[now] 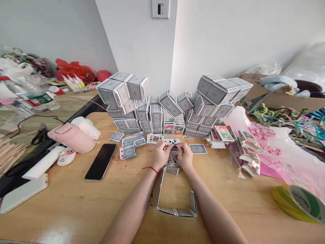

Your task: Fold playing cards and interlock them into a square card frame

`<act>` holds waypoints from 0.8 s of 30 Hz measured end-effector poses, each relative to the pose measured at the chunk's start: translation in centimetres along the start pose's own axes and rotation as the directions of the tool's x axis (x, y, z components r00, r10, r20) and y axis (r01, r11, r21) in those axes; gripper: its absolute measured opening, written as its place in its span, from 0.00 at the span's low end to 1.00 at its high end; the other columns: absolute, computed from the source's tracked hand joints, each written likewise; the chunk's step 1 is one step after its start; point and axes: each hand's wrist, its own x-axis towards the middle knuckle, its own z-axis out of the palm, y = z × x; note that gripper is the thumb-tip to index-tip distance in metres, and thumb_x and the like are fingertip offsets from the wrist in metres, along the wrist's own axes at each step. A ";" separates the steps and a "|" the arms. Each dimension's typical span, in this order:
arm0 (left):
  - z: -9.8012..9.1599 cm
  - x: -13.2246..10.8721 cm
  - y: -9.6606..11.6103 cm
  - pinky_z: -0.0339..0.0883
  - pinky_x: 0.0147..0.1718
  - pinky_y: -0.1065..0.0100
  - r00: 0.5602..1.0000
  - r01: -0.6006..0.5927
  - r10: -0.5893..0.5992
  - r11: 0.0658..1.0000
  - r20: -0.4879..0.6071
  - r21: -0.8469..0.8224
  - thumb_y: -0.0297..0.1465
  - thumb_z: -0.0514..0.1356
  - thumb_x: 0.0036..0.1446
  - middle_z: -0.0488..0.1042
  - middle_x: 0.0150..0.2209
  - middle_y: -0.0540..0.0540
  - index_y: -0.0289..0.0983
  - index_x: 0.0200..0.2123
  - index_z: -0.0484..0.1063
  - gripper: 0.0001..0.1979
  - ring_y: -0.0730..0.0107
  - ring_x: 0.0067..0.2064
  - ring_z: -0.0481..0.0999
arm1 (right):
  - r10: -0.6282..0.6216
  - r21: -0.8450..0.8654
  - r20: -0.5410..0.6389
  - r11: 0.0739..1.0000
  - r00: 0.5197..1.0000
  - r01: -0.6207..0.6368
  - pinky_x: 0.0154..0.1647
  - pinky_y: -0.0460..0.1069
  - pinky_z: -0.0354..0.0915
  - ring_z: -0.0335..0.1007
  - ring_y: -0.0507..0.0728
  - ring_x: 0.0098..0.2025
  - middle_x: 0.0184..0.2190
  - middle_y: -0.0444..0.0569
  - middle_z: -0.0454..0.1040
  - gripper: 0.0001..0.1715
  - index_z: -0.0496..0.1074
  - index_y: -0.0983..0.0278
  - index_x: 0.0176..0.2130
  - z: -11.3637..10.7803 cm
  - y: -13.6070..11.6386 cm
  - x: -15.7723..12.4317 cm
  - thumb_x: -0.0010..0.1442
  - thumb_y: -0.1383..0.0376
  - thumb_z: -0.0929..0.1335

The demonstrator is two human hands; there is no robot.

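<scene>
My left hand (161,155) and my right hand (184,156) meet near the middle of the table, fingers pinched on a playing card (174,147) between them. Other face-up playing cards (155,138) lie beyond and beneath my hands. One face-down playing card (198,149) rests right of my right hand. Folded playing cards (129,151) sit in a loose heap to the left. Between my forearms lies a frame of folded cards (175,212), with a gap in its right side. Behind my hands rises a stack of blocks built from folded cards (155,117).
At left are a phone (101,162), a pink bottle (73,137), a white mouse (66,156) and scissors (42,134). Card boxes (222,133), empty cartons (248,149) and a yellow-green tape roll (297,203) lie at right. A cardboard box (286,101) stands behind tangled pipe cleaners.
</scene>
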 end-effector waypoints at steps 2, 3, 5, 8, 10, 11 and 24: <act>0.0 0.0 0.0 0.62 0.34 0.66 1.000 0.005 -0.005 1.000 -0.001 0.012 0.32 0.56 0.53 0.70 0.26 0.48 0.37 0.25 0.67 0.07 0.69 0.32 0.69 | 0.005 -0.007 0.007 1.000 1.000 -0.005 0.35 0.49 0.63 0.69 0.55 0.32 0.29 0.47 0.73 0.08 0.66 0.61 0.30 0.1 0.0 0.0 0.56 0.68 0.59; 0.0 0.0 0.0 0.62 0.34 0.67 1.000 0.000 0.000 1.000 0.001 0.011 0.32 0.56 0.53 0.70 0.26 0.48 0.37 0.24 0.66 0.07 0.69 0.32 0.69 | 0.008 -0.009 0.006 1.000 1.000 -0.008 0.35 0.49 0.63 0.69 0.55 0.32 0.28 0.47 0.73 0.08 0.66 0.61 0.30 0.0 0.1 0.0 0.56 0.68 0.59; 0.1 0.0 0.0 0.62 0.35 0.67 0.999 -0.021 0.021 1.000 0.023 -0.012 0.30 0.55 0.54 0.71 0.27 0.48 0.37 0.26 0.67 0.06 0.70 0.33 0.69 | 0.025 -0.014 -0.010 1.000 1.000 -0.025 0.34 0.49 0.63 0.69 0.55 0.32 0.28 0.47 0.73 0.08 0.66 0.61 0.29 0.0 0.2 0.1 0.56 0.67 0.59; 0.2 0.1 0.0 0.62 0.36 0.67 0.996 -0.054 0.057 0.998 0.067 -0.045 0.26 0.52 0.55 0.71 0.31 0.47 0.37 0.30 0.67 0.05 0.70 0.36 0.69 | 0.059 -0.006 -0.033 0.998 0.998 -0.059 0.32 0.49 0.63 0.68 0.55 0.30 0.27 0.47 0.72 0.08 0.65 0.62 0.29 -0.2 0.4 0.1 0.56 0.67 0.59; 0.3 0.0 0.0 0.62 0.35 0.67 0.998 -0.043 0.044 0.999 0.052 -0.019 0.24 0.51 0.54 0.70 0.30 0.47 0.37 0.28 0.65 0.06 0.69 0.35 0.68 | 0.060 0.018 0.002 0.998 0.998 -0.060 0.31 0.48 0.64 0.68 0.54 0.30 0.28 0.47 0.72 0.07 0.66 0.62 0.30 -0.1 0.5 0.1 0.56 0.65 0.60; 0.3 0.0 0.0 0.61 0.34 0.67 0.999 -0.032 0.031 0.999 0.037 0.005 0.23 0.51 0.53 0.69 0.29 0.47 0.37 0.27 0.64 0.06 0.69 0.34 0.67 | 0.053 0.028 0.025 0.998 0.998 -0.054 0.31 0.48 0.64 0.68 0.54 0.29 0.28 0.47 0.72 0.06 0.66 0.62 0.31 -0.1 0.4 0.1 0.55 0.65 0.61; 0.2 0.0 -0.2 0.63 0.32 0.68 0.996 0.077 -0.072 0.993 0.061 -0.087 0.26 0.52 0.53 0.70 0.29 0.48 0.37 0.29 0.64 0.03 0.70 0.32 0.69 | 0.239 0.210 0.015 0.949 0.971 -0.236 0.27 0.47 0.62 0.65 0.53 0.27 0.26 0.46 0.70 0.09 0.65 0.63 0.30 -0.1 0.8 0.3 0.54 0.59 0.63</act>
